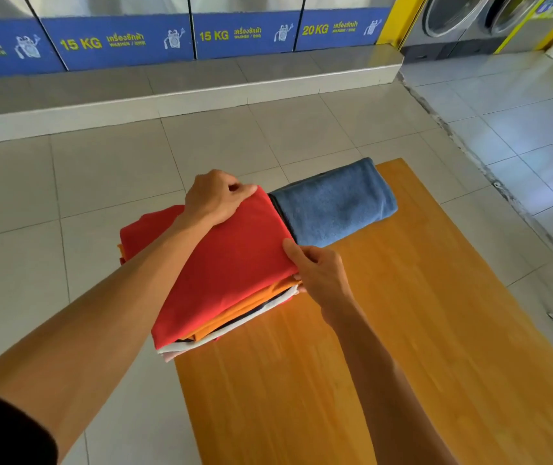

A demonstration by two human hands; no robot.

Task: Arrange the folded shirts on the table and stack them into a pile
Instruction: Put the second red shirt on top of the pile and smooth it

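We observe a pile of folded shirts (pixel 235 297) resting at the far left corner of the wooden worktop (pixel 385 347), its left portion overhanging the worktop's edge above the tiled floor (pixel 101 169). The red shirt (pixel 231 260) lies uppermost; beneath it, at the pile's near-right edge, we note orange, dark and white layers.

The left hand (pixel 214 198) rests on the far corner of the red shirt, fingers curled over that corner and gripping it. The right hand (pixel 318 273) sits at the pile's right corner, thumb lying on top of the red shirt and fingers tucked in against the lower layers, so that it grips the pile's edge. The pile lies directly between the two hands.

Just beyond the right hand, and to the right of the left hand, we record a folded blue towel (pixel 335 201) on the worktop, touching the pile's far-right edge.

Well beyond both hands, a row of washing machines (pixel 181 35) marked 15 KG and 20 KG stands on a raised step.
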